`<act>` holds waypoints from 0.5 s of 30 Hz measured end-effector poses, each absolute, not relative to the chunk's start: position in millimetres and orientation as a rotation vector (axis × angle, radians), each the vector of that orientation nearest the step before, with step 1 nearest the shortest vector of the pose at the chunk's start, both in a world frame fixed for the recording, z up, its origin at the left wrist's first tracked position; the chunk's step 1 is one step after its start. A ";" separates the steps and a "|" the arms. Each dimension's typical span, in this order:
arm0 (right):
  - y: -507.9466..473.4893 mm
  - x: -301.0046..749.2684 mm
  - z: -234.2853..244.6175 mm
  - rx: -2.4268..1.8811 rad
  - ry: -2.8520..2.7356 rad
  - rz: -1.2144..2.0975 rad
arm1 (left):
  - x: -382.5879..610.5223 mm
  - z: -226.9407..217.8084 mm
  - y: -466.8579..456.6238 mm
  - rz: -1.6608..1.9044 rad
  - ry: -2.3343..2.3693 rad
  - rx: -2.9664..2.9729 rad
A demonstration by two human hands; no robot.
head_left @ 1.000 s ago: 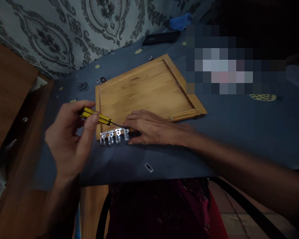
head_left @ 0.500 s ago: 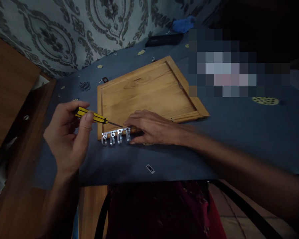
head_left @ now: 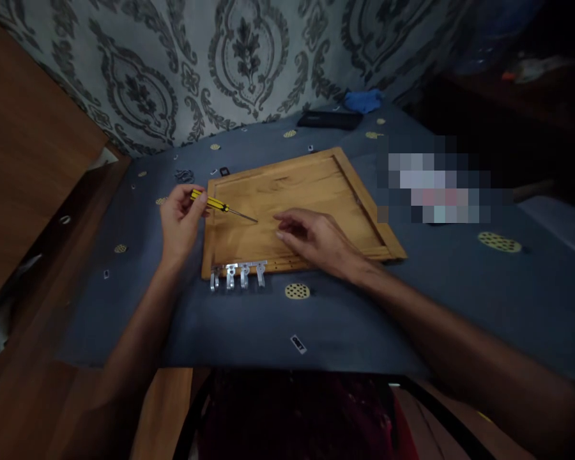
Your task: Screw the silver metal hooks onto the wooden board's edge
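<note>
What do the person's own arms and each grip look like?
The left grip and right grip are bare hands without gloves; no ring or watch can be made out. The left forearm and right forearm show no sleeve, though darkness hides their near ends.

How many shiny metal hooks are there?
4, in a row along the wooden board's near edge: the first hook by its left corner, the second hook and third hook between, the fourth hook nearest the right hand.
</note>
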State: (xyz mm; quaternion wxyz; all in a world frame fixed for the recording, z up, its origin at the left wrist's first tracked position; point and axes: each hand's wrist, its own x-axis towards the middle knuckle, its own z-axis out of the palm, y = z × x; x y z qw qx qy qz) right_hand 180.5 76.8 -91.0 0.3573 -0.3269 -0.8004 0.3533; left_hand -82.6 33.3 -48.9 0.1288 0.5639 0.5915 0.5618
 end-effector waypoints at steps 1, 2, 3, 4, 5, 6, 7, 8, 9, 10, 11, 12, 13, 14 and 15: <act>77.2 181.1 -92.3 -0.848 -2.082 0.899 | -87.2 -56.0 36.6 1.618 1.791 1.592; 76.9 182.1 -93.0 -0.843 -2.083 0.879 | -91.1 -63.1 38.2 1.603 1.827 1.567; 76.2 183.4 -93.3 -0.827 -2.091 0.861 | -94.5 -70.1 38.3 1.590 1.842 1.551; 74.9 184.9 -93.3 -0.802 -2.091 0.816 | -97.3 -76.8 37.5 1.567 1.855 1.535; 73.4 186.7 -93.2 -0.774 -2.106 0.763 | -99.7 -83.0 36.1 1.541 1.869 1.517; 71.9 188.5 -93.0 -0.762 -2.124 0.707 | -101.7 -88.5 34.5 1.520 1.881 1.499; 70.8 190.3 -92.8 -0.751 -2.139 0.647 | -103.2 -93.2 32.9 1.504 1.893 1.482; 70.1 192.2 -92.8 -0.737 -2.158 0.565 | -104.4 -97.0 31.6 1.489 1.904 1.470; 70.2 194.0 -92.8 -0.746 -2.172 0.457 | -105.1 -99.8 30.7 1.472 1.913 1.464; 71.1 195.7 -93.0 -0.752 -2.169 0.338 | -105.4 -101.6 30.1 1.456 1.922 1.459; 72.9 197.1 -93.4 -0.728 -2.193 0.261 | -105.5 -102.6 29.8 1.447 1.936 1.458; 75.3 198.4 -93.9 -0.708 -2.215 0.212 | -105.3 -103.0 29.8 1.440 1.948 1.463; 78.3 199.3 -94.6 -0.715 -2.232 0.181 | -105.1 -103.1 29.9 1.430 1.955 1.471; 81.5 200.0 -95.5 -0.709 -2.237 0.126 | -104.9 -103.2 30.2 1.421 1.959 1.479; 84.6 200.3 -96.4 -0.716 -2.208 0.058 | -104.9 -103.5 30.5 1.413 1.960 1.489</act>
